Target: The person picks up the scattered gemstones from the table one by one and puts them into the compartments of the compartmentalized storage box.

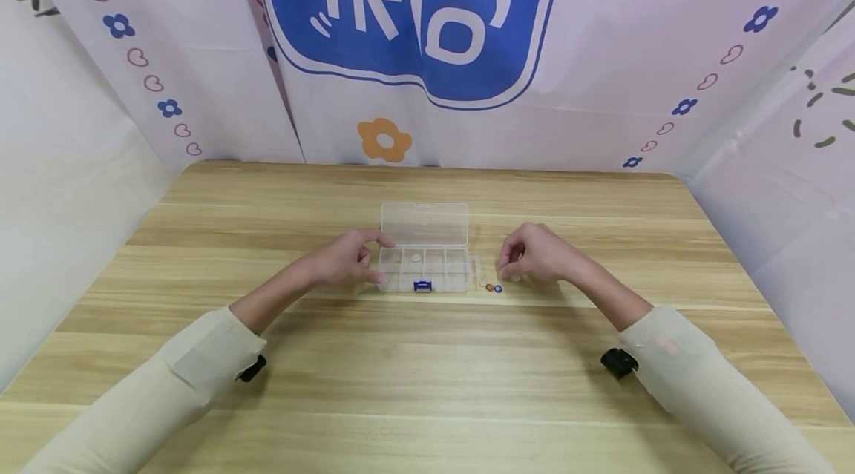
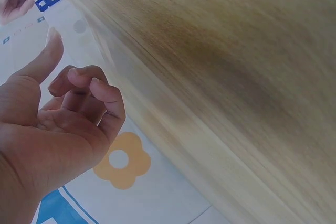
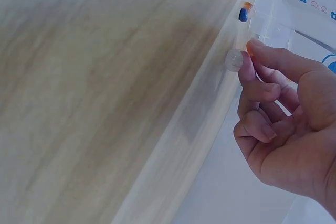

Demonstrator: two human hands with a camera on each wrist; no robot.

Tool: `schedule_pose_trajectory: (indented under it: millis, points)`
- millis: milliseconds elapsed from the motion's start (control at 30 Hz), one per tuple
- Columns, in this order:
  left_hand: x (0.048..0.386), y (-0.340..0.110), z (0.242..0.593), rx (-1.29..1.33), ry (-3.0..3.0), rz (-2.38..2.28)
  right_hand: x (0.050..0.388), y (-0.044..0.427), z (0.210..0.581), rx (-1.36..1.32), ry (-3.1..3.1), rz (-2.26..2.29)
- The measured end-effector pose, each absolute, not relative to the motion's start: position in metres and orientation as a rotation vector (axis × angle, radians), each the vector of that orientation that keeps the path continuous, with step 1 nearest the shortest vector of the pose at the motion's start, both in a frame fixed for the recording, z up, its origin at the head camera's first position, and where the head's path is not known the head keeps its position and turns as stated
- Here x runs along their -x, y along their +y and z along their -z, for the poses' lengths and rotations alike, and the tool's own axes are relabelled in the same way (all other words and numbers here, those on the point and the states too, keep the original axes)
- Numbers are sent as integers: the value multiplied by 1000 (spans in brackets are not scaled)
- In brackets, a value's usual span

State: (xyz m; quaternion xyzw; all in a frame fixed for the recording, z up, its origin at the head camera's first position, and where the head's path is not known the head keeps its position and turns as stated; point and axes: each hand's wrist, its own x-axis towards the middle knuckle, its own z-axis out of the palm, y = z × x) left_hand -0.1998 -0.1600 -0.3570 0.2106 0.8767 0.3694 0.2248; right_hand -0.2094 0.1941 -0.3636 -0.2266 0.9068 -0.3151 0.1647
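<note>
The left hand [image 1: 341,259] has its thumb and forefinger spread wide, touching the left side of a clear divided box [image 1: 457,260], its other fingers curled in, while the right hand [image 1: 536,253], just right of the box, pinches a tiny orange piece [image 3: 249,49] with a clear disc [image 3: 233,60] at its fingertips. On the wood-grained table [image 1: 427,370], the box sits with its lid [image 1: 424,225] raised behind, a second orange piece [image 1: 490,287] and a blue piece [image 1: 498,288] near its front right corner. White printed cloth [image 1: 621,81] backs the table.
</note>
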Motion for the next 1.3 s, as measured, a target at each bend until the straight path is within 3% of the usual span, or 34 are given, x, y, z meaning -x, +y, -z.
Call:
schedule_pose_trajectory:
  millis: [1300]
  points:
    - [202, -162, 362, -613, 2416, -1044, 211, 172, 357, 796, 2515, 1196]
